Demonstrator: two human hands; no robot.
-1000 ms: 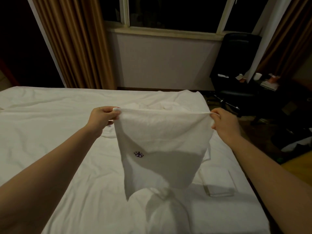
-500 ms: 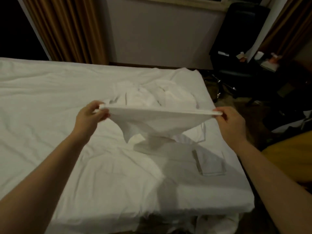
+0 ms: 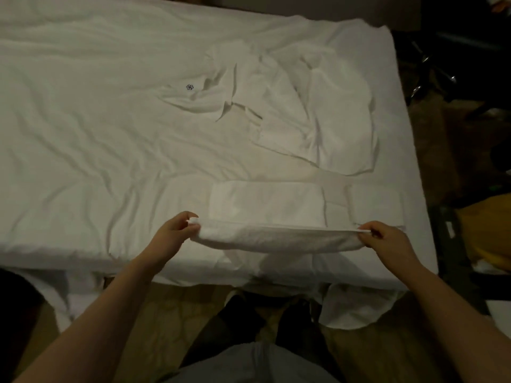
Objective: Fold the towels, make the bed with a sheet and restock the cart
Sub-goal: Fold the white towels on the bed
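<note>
While I watched through the head camera, both hands were stretched out over the near edge of the bed [image 3: 83,167]. The left hand [image 3: 177,233] pinched one end of a white towel [image 3: 279,240], its thumb and curled fingers closed on the corner. The right hand [image 3: 387,239] gripped the opposite end in the same way. Between them the towel was doubled over, its upper edge drawn almost straight and its lower fold sagging in a shallow curve. It hung low over the sheet [image 3: 69,120], close to the near edge of the mattress; I could not tell whether its underside touched the sheet.

Just beyond it, between the two hands, a folded towel [image 3: 265,201] lay flat on the sheet. A smaller folded piece [image 3: 376,205] lay just beside that one, toward the right edge of the bed. Farther back, a rumpled heap of loose white towels [image 3: 318,111] was spread over the right half of the bed. A small dark emblem [image 3: 189,87] showed on cloth at the heap's left side. The sheet itself was wrinkled all across. Below the right forearm, a white cloth [image 3: 354,310] hung off the near edge toward the patterned floor [image 3: 177,308]
</note>
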